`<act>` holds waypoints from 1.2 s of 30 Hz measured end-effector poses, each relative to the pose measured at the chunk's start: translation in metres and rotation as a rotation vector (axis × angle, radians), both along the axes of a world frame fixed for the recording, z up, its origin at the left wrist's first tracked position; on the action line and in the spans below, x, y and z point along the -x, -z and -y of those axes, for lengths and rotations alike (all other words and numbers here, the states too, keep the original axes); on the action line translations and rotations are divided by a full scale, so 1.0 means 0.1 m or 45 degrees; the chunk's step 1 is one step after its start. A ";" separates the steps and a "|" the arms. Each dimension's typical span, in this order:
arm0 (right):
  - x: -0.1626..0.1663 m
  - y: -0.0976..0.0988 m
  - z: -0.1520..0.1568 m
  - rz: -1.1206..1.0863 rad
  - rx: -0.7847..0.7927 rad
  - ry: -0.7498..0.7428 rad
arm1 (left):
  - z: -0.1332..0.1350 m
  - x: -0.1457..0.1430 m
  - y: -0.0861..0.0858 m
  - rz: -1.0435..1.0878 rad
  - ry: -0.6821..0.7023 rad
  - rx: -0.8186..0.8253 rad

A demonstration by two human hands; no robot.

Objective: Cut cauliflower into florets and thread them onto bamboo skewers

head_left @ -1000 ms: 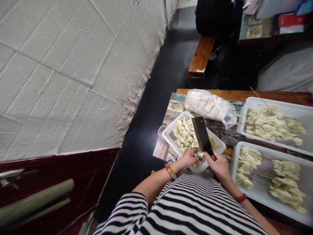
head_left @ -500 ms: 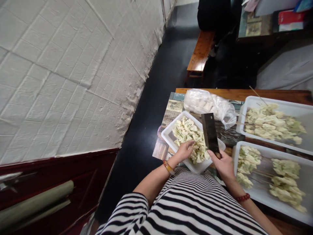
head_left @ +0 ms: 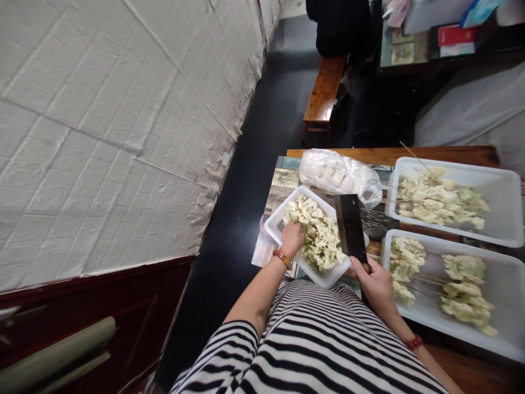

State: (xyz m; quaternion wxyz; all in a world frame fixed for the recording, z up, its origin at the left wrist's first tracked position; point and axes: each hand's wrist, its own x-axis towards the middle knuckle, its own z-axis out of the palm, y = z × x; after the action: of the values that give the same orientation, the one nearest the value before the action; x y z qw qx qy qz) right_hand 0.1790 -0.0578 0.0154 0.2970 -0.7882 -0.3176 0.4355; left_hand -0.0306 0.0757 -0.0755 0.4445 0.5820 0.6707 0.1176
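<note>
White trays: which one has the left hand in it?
The leftmost tray, where the left hand is at the cauliflower; the upper-right tray and lower-right tray have no hand inside.

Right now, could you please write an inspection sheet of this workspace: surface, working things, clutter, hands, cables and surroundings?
Surface: patterned table.
Working things: cauliflower in left tray; cleaver overlapping its right end in view; upper right tray and lower right tray, both holding more cauliflower.
Clutter: plastic bag, pale contents, beyond left tray.
Hands: left hand at the cauliflower in left tray, fingertips hidden; right hand holding cleaver.
Cables: nothing seen.
Surroundings: white wall at left; bench with seated person.
</note>
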 end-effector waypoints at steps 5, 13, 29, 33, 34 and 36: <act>-0.02 0.05 0.10 -0.063 -0.016 0.052 | 0.02 0.09 -0.11 0.242 -0.067 0.058; -0.06 0.00 0.21 -0.071 0.032 0.009 | 0.23 0.22 -0.44 1.140 -0.286 0.281; -0.05 -0.24 0.20 -0.078 0.096 -0.023 | 0.30 0.03 -0.78 0.970 -0.071 0.141; -0.01 -0.33 0.19 -0.104 0.067 -0.042 | 0.33 -0.02 -0.90 1.139 -0.170 0.308; 0.00 -0.35 0.19 -0.112 0.058 -0.047 | 0.34 -0.03 -0.92 1.177 -0.191 0.343; 0.01 -0.38 0.19 -0.126 0.050 -0.047 | 0.35 -0.04 -0.95 1.232 -0.211 0.381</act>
State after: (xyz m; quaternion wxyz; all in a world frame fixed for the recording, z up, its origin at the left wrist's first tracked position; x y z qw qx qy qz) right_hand 0.1778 -0.0764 0.0539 0.2887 -0.7655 -0.3085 0.4853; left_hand -0.0270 0.0411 0.0200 0.7718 0.3358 0.4414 0.3110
